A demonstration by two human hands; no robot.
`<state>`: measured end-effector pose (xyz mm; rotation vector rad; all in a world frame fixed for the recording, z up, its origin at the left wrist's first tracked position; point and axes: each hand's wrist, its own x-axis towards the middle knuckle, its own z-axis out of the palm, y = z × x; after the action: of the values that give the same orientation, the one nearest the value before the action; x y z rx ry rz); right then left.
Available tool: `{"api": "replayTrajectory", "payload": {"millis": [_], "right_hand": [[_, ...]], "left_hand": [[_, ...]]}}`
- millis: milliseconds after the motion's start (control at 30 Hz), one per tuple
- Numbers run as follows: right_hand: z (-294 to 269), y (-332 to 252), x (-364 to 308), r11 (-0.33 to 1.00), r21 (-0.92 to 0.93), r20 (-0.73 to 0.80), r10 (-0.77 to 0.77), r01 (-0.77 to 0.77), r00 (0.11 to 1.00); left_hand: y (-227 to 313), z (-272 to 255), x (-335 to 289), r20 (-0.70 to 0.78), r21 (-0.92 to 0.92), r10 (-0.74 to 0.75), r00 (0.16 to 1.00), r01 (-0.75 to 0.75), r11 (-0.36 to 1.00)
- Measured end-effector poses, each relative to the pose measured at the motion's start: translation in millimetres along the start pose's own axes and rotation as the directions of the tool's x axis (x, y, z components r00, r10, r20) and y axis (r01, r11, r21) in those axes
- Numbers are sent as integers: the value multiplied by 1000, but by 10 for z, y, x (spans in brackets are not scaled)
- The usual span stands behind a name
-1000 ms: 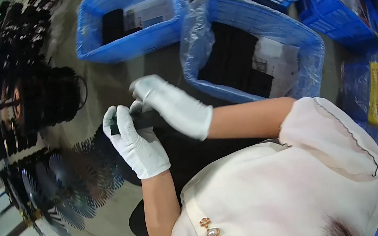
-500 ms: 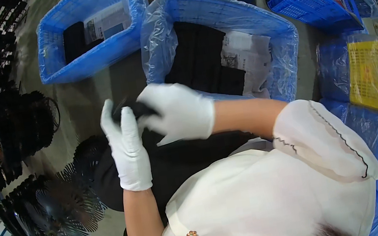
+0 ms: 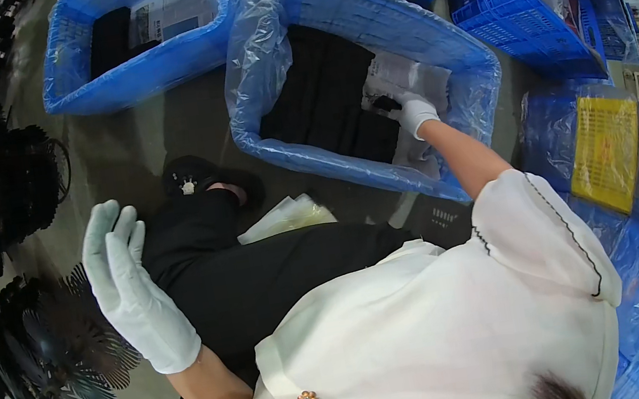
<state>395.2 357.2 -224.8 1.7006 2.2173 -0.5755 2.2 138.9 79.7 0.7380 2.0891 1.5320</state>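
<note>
My right hand, in a white glove, reaches into a blue crate lined with clear plastic. Its fingers are closed on a small dark piece, whose kind is too small to make out. Beneath it lies printed paper, and beside it several black pieces are packed closely in rows. My left hand, also gloved in white, is raised over the floor to the left of my legs. Its fingers are stretched out, with nothing in them.
Another lined blue crate with black pieces and paper stands at the far left. Blue crates are stacked at the far right, near a yellow crate. Racks of dark fan-shaped parts line the left side. A pale sheet lies near my legs.
My right hand has moved away from my left, out to the right and into the lined crate with the dark piece. My left hand has let go and drawn back left.
</note>
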Motion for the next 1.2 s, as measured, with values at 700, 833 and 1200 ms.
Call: {"api": "replayTrajectory", "payload": {"millis": [700,833,1200], "right_hand": [[203,-45,505,997,17,343,-76,74,936],[225,140,612,984,168,504,-31,-62,863],[193,97,525,576,604,517,244,-551,821]], "left_hand": [[-75,110,-101,284,389,163,945,-269,881],[-80,106,-126,321,384,173,931,-294,875],[-114,103,-127,373,402,328,868,-469,786]]}}
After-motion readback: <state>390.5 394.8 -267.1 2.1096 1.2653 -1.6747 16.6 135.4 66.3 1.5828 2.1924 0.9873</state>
